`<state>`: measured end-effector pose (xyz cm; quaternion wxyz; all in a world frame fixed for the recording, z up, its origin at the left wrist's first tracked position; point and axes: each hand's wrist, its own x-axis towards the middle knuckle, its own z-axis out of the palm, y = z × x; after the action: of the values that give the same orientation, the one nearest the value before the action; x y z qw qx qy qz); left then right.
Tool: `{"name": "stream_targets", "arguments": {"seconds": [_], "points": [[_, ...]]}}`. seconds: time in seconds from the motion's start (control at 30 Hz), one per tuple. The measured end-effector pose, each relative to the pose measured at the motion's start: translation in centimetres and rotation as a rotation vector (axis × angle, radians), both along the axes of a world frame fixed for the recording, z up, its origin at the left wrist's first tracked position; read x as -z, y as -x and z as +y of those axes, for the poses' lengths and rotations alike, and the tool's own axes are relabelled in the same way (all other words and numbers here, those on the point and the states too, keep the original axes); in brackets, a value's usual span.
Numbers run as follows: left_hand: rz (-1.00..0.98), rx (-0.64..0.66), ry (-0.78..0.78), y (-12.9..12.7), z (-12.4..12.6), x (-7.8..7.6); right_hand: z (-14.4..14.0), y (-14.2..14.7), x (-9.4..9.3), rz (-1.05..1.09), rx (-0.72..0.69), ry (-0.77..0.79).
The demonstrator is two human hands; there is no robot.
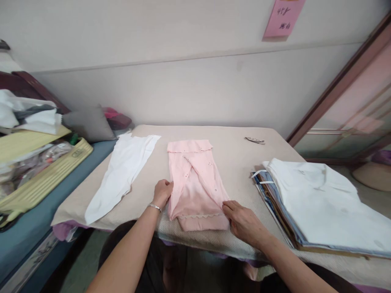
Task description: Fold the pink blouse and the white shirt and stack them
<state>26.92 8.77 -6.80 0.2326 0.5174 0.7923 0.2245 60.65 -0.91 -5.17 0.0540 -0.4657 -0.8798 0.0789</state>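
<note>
A pink garment (200, 199) with small cut-out flowers and a scalloped trim lies folded on the covered table in front of me. Its top edge is turned over in a band, and its lower part forms a loose fold near the table's front edge. My left hand (163, 193), with a silver bangle on the wrist, pinches the garment's left side. At the lower right corner, my right hand (240, 217) grips the other side between thumb and fingers. Both hands rest low, close to the cloth.
A white garment (122, 175) lies to the left on the table cover (232, 162). Eyeglasses (255, 141) sit at the back right. A stack of folded clothes (317, 203) is at the right. Bags and a yellow basket (70, 158) stand on a blue surface at the left.
</note>
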Motion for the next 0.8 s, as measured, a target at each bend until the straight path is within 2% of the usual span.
{"name": "stream_targets", "arguments": {"seconds": [0.23,0.5,0.8], "points": [[0.042,0.022,-0.014,-0.3,0.2,0.0,0.1,0.2,0.0,-0.019,-0.006,-0.012],[0.039,-0.076,0.030,0.7,-0.1,1.3,0.0,0.2,0.2,-0.001,0.003,-0.004],[0.098,0.034,0.107,0.7,-0.4,0.4,0.4,-0.2,0.0,-0.030,-0.020,0.022]]}}
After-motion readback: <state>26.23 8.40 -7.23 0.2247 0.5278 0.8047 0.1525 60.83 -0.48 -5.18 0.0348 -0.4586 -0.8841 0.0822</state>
